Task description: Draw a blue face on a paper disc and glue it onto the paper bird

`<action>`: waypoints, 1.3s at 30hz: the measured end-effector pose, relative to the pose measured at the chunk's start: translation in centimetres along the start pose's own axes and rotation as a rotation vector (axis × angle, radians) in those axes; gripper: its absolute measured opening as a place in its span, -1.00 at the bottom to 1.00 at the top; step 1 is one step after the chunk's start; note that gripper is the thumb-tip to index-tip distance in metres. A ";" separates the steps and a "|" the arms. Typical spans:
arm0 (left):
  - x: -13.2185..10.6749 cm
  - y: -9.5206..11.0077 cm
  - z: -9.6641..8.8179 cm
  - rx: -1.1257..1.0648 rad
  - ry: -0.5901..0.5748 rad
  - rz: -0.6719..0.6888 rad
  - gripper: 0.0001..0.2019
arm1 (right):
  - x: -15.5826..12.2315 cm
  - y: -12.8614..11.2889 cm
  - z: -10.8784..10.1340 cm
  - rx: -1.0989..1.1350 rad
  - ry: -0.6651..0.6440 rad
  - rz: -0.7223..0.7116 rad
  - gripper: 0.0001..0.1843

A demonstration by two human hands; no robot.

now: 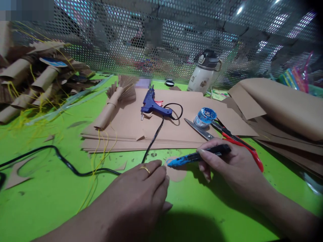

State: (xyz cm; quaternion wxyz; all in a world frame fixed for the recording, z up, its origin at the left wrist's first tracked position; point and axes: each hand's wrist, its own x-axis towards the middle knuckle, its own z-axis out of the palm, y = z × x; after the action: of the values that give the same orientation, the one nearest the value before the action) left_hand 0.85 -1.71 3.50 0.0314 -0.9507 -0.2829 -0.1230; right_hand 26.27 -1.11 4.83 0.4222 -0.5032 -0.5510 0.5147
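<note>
On the green table (60, 205), in the head view, I have the right hand (228, 163) pinching a pen (193, 156), blue tip (176, 162) left of its fingers, over a paper disc (177, 175); the left hand (148, 186) lies loosely flat beside it. I'd expect the pen light, stiff, best held mid-barrel.

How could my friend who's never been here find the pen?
Find the bright green table, then the stack of brown paper on it. In front of that stack, in the right hand's grip, is the pen, over a small rounded paper piece. It's black with bright blue smeared over its front end, unlike the red-handled scissors.
</note>
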 end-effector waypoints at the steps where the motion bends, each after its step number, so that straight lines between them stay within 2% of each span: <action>1: 0.0 0.0 0.1 0.005 0.006 0.005 -0.82 | 0.0 0.0 0.0 0.011 0.004 -0.002 -0.83; 9: -0.3 0.2 0.1 0.055 0.035 0.016 -0.81 | 0.3 0.0 0.1 0.039 -0.030 0.009 -0.83; 18: 0.0 0.1 -0.2 0.005 0.065 0.008 -0.86 | 0.5 -0.3 0.1 0.033 0.014 -0.019 -0.84; 25: -0.1 0.3 -0.1 0.008 0.095 0.022 -0.81 | 0.6 -0.3 0.2 -0.004 -0.014 -0.001 -0.87; 33: 0.0 0.2 -0.2 0.013 0.094 0.024 -0.78 | 0.5 -0.6 -0.2 -0.011 0.044 -0.011 -0.84; 39: -0.5 0.1 0.0 0.014 0.070 0.006 -0.74 | 0.5 -0.5 0.2 0.014 -0.001 0.012 -0.83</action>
State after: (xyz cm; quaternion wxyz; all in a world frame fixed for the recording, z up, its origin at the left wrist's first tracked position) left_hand 0.48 -2.09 3.37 0.0483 -0.9465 -0.2795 -0.1541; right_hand 25.97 -0.66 5.29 0.4224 -0.5034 -0.5443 0.5214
